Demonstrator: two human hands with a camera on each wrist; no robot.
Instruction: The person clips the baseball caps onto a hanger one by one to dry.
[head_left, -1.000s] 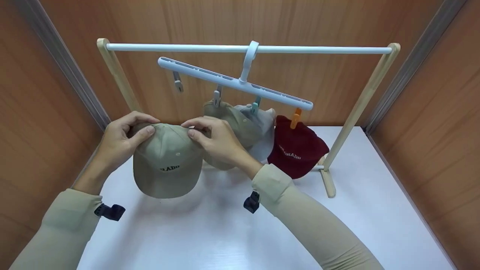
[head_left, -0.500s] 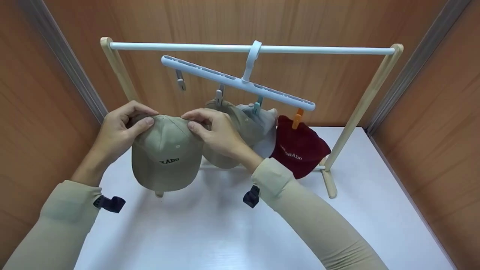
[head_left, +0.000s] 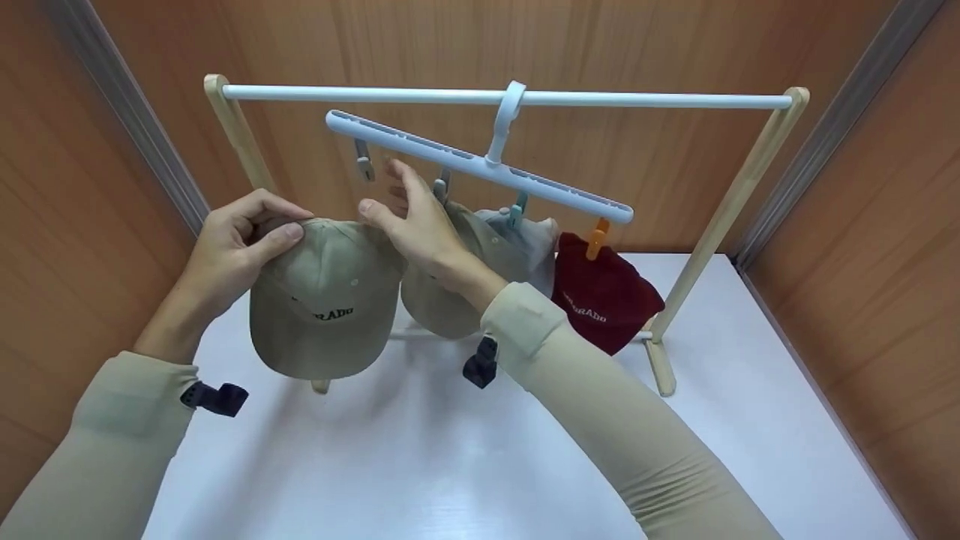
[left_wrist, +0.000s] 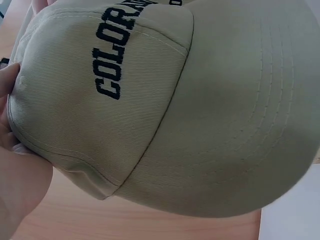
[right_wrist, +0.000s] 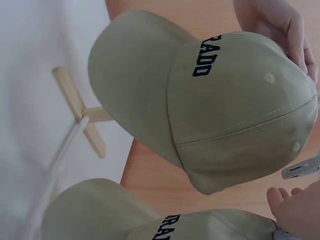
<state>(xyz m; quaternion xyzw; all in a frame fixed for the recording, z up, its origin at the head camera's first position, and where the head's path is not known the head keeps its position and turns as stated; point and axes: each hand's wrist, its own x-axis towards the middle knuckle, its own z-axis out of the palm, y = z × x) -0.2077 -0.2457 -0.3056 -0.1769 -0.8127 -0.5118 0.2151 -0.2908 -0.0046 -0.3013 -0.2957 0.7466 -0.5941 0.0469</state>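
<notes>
My left hand (head_left: 244,232) pinches the top back edge of a khaki baseball cap (head_left: 330,277), its brim pointing down. Dark "COLOR…" lettering crosses the cap's front (left_wrist: 125,110) in the left wrist view. My right hand (head_left: 420,225) is off the cap, fingers loosely extended below a pale blue hanger (head_left: 420,142). A grey clip (head_left: 365,169) dangles from the hanger's left end with nothing in it, just left of the right fingertips. Behind the right hand, a second khaki cap (head_left: 442,300) hangs from another grey clip (head_left: 440,189).
The tilted hanger hooks over a white rail (head_left: 637,99) on wooden legs (head_left: 735,202). Toward its right end hang a light grey-blue cap (head_left: 541,232) by a teal clip and a maroon cap (head_left: 604,300) by an orange clip (head_left: 597,240). Wooden panels surround the white table (head_left: 420,450).
The right hand has let go of the khaki cap and risen toward the left-end clip. The cap, still in the left hand, has moved slightly up and left.
</notes>
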